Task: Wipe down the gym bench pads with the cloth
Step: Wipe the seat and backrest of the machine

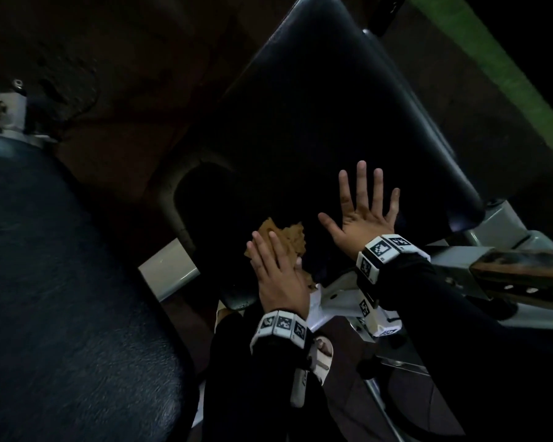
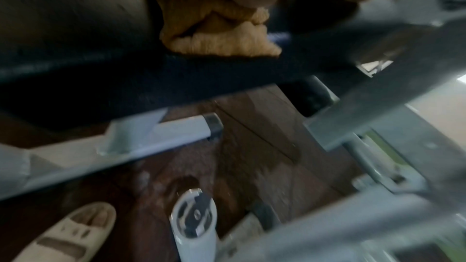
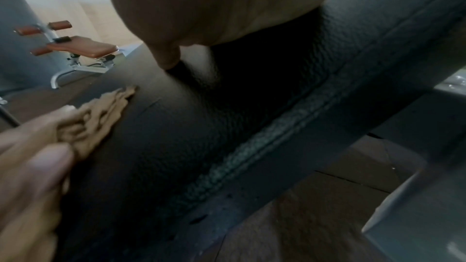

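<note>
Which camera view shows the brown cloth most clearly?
The left wrist view: the cloth fills the frame's top, folds visible, on the black pad. The head view shows it small under the left hand; the right wrist view, only an edge.

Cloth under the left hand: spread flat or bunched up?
Bunched up. The cloth shows crumpled folds under the left hand, which presses it onto the black pad.

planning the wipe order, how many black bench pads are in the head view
2. One black bench pad lies under both hands, with the tan cloth pressed on its near end; another black pad fills the left side. More may lie outside the frame.
</note>
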`<action>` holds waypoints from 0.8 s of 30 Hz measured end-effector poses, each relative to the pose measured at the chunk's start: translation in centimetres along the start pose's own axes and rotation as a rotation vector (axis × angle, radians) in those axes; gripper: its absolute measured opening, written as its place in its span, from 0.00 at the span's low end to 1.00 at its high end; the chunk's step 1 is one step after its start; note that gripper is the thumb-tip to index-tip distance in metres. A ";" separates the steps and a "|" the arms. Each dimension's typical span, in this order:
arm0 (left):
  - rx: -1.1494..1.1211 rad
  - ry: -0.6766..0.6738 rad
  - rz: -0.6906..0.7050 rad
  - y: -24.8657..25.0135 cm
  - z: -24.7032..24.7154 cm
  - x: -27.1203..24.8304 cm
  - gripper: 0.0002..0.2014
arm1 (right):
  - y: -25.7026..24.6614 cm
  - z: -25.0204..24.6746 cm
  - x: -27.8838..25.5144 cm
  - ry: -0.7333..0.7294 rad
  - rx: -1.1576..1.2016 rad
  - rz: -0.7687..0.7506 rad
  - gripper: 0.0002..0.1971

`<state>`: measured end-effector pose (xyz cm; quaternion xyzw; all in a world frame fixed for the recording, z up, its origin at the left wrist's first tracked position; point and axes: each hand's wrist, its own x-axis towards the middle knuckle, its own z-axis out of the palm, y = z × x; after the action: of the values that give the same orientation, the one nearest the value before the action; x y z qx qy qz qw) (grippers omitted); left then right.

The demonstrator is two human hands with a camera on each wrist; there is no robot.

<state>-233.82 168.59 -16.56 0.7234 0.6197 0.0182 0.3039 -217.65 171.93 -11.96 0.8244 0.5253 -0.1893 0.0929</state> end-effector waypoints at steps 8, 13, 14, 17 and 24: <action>-0.252 0.210 -0.327 -5.9 -1.2 2.9 0.32 | -0.1 -0.1 0.2 -0.025 0.026 -0.016 0.42; -0.351 0.208 -0.484 -5.9 -0.5 0.0 0.32 | -0.3 -0.3 0.1 -0.038 0.026 -0.016 0.43; -0.342 0.183 -0.472 -5.2 -0.2 -0.6 0.32 | -0.3 -0.4 0.1 -0.039 0.026 -0.016 0.43; -0.310 0.127 -0.336 -2.3 0.5 -2.1 0.32 | -0.4 -0.4 0.1 -0.044 0.020 -0.013 0.43; -0.169 0.105 -0.126 1.1 0.2 -0.4 0.32 | -0.6 -0.6 0.2 -0.046 -0.012 0.012 0.43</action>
<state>-232.84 168.05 -16.11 0.6527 0.6754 0.0893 0.3315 -218.01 172.56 -11.48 0.8226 0.5190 -0.2043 0.1109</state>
